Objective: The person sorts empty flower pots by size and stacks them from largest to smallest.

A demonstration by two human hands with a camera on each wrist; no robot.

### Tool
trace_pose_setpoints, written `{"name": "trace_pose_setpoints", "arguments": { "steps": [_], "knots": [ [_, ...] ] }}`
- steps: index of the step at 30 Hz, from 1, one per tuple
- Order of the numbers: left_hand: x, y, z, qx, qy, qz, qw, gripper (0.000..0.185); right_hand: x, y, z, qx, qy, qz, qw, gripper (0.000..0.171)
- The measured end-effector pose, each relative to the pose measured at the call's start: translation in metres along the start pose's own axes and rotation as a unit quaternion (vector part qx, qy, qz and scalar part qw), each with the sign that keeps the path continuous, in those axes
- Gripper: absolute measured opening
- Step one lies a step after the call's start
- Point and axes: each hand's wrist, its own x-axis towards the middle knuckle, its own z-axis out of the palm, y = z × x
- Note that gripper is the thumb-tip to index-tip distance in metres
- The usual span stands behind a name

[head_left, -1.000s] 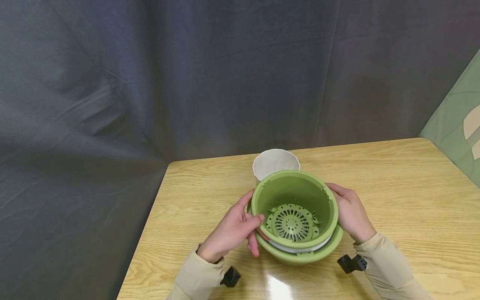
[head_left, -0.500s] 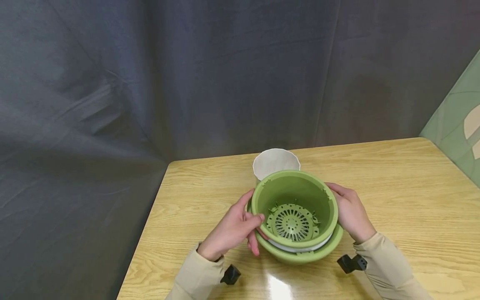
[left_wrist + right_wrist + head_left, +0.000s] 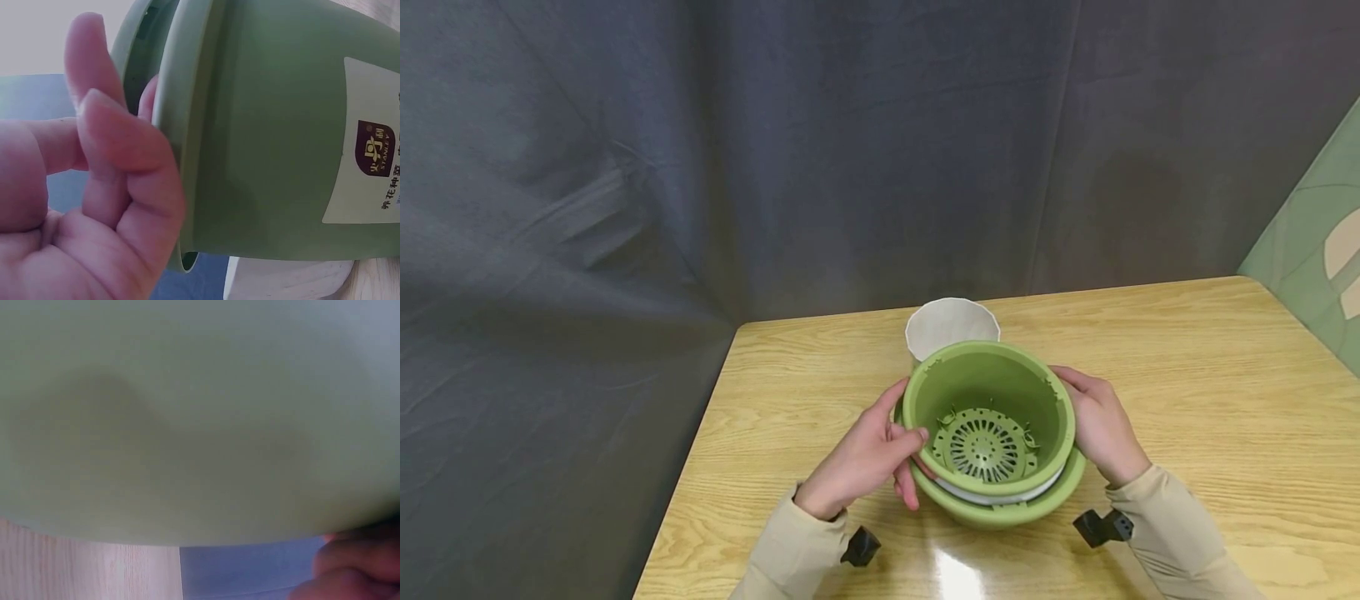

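My left hand [image 3: 861, 458] and right hand [image 3: 1101, 429] grip the smooth round green plastic pot [image 3: 988, 392], fingers curled on its rim. It sits nested in stacked pots near the wooden table's [image 3: 1210, 375] front edge, its perforated grid base [image 3: 985, 446] showing.

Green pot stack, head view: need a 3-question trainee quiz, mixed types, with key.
1. True or false: both the left hand and the right hand touch the green flower pot.
2. Multiple choice: what lies at the bottom inside the pot? A) soil B) a round slotted drainage grate C) a sponge
3. Short answer: what stands on the wooden table just behind the pot?

Key
1. True: one hand on each side of the pot, at its rim.
2. B
3. A white pot, partly hidden by the green one.
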Motion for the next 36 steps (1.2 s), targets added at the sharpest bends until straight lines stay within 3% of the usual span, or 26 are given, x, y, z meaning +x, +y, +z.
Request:
{"name": "trace_pose_setpoints", "arguments": {
  "steps": [36],
  "knots": [
    [0.0005, 0.0005, -0.004, 0.025, 0.003, -0.003, 0.9997, 0.074, 0.0002, 0.0005, 0.0013, 0.016, 0.001, -0.002, 1.0, 0.048]
  ]
}}
